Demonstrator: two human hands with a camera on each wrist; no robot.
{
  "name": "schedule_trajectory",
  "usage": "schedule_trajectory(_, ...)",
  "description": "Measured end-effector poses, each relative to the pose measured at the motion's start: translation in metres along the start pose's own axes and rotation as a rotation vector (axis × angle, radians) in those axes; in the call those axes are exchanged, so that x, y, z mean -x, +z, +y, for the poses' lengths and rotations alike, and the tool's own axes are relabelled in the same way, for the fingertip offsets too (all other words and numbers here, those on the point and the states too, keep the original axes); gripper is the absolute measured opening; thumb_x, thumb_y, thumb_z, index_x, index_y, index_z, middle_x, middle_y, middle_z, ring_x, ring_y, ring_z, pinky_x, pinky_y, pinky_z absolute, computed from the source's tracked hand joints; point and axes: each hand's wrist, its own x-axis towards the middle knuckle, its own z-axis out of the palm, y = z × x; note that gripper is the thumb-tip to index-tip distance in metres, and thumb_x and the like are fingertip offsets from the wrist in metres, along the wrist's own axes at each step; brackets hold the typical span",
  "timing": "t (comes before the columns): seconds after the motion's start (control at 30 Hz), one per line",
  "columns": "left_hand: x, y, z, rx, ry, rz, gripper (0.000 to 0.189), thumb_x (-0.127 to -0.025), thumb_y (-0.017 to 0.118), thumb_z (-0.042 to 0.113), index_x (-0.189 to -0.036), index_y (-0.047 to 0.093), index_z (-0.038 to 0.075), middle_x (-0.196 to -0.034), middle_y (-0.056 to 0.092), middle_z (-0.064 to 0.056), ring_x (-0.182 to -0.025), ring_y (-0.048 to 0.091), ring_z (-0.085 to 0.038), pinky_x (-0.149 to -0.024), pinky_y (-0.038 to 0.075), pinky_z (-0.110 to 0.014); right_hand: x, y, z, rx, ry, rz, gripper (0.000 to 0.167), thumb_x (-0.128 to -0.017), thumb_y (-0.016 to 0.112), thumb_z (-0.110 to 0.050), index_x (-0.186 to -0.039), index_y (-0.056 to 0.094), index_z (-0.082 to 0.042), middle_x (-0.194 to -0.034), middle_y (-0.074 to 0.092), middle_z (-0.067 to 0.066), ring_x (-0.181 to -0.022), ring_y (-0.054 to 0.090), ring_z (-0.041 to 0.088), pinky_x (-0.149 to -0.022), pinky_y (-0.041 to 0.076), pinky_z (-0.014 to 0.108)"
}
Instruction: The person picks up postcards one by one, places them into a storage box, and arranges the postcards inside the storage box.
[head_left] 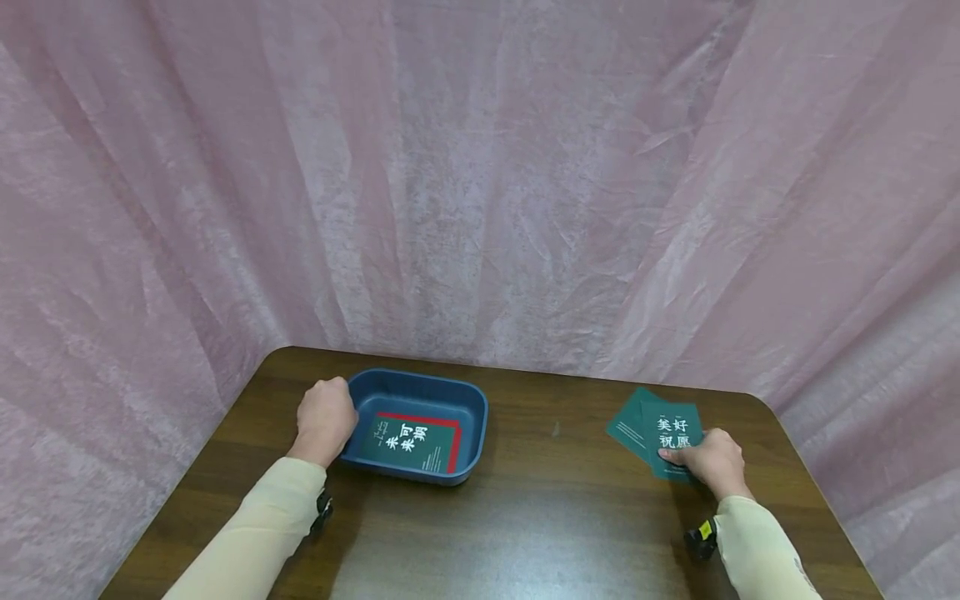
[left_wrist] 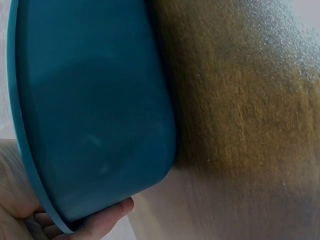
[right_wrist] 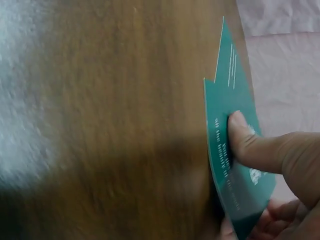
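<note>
My left hand (head_left: pixel 326 421) grips the left rim of a dark blue plastic tray (head_left: pixel 431 398); the left wrist view shows a finger against the outside wall (left_wrist: pixel 100 115). Inside the tray lies a green card with white characters (head_left: pixel 408 442), and a red edge (head_left: pixel 454 450) shows along its top and right side. At the right, my right hand (head_left: pixel 714 463) pinches a green card (head_left: pixel 671 417) with white characters, thumb on its face and fingers below. Another green card (head_left: pixel 628 423) sticks out from under it on the left. Whether that one is also pinched is hidden.
Everything is on a brown wooden table (head_left: pixel 525 517) with rounded far corners. A pink curtain (head_left: pixel 480 183) hangs right behind and along both sides. Dark wrist devices (head_left: pixel 701 540) sit at the cuffs of my pale sleeves.
</note>
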Motion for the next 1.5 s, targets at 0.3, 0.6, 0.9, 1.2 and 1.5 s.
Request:
schedule_trajectory(0.3,0.001,0.003,-0.003,-0.001,-0.002,0.000,0.023,-0.082,0.063,0.011,-0.094,0.065,-0.009,-0.082,0.067,-0.025,-0.061,0.065,-0.031,-0.053,0.055,-0.049,-0.002,0.012,-0.001,-0.069,-0.096,0.015,0.100,-0.073,0.072,-0.053,-0.135,0.031,0.014,-0.119,0.051,0.033,-0.099,0.052,0.039,-0.082,0.047,0.053)
schedule_trajectory(0.6,0.003,0.000,0.001,0.000,-0.010,-0.012,0.023,-0.082,0.064,0.010,-0.094,0.065,-0.009,-0.081,0.067,-0.026,-0.061,0.065,-0.031,-0.051,0.055,-0.048,-0.002,0.018,-0.007,-0.096,-0.167,0.085,0.080,-0.082,0.068,-0.040,-0.134,0.037,0.012,-0.118,0.055,0.030,-0.100,0.054,0.037,-0.081,0.047,0.050)
schedule_trajectory(0.9,0.002,0.002,0.000,-0.001,-0.004,0.003,0.022,-0.082,0.063,0.009,-0.093,0.066,-0.009,-0.081,0.067,-0.026,-0.062,0.066,-0.032,-0.052,0.055,-0.049,0.001,0.017,-0.018,-0.140,-0.226,0.158,0.073,-0.083,0.068,-0.033,-0.134,0.038,0.010,-0.120,0.055,0.029,-0.101,0.055,0.038,-0.080,0.048,0.049)
schedule_trajectory(1.2,0.001,0.003,-0.001,-0.001,-0.010,-0.005,0.023,-0.082,0.064,0.010,-0.094,0.066,-0.009,-0.082,0.067,-0.025,-0.062,0.066,-0.031,-0.054,0.056,-0.050,0.004,0.014,-0.033,-0.177,-0.260,0.145,0.075,-0.085,0.066,-0.033,-0.138,0.033,0.010,-0.132,0.046,0.033,-0.117,0.047,0.045,-0.093,0.042,0.057)
schedule_trajectory(1.5,0.000,0.002,-0.001,-0.007,-0.009,-0.006,0.022,-0.082,0.063,0.010,-0.093,0.066,-0.009,-0.081,0.067,-0.025,-0.063,0.066,-0.032,-0.053,0.055,-0.049,0.006,0.018,-0.061,-0.191,-0.298,0.131,0.069,-0.089,0.062,-0.028,-0.140,0.031,0.006,-0.133,0.045,0.032,-0.118,0.049,0.043,-0.094,0.043,0.057)
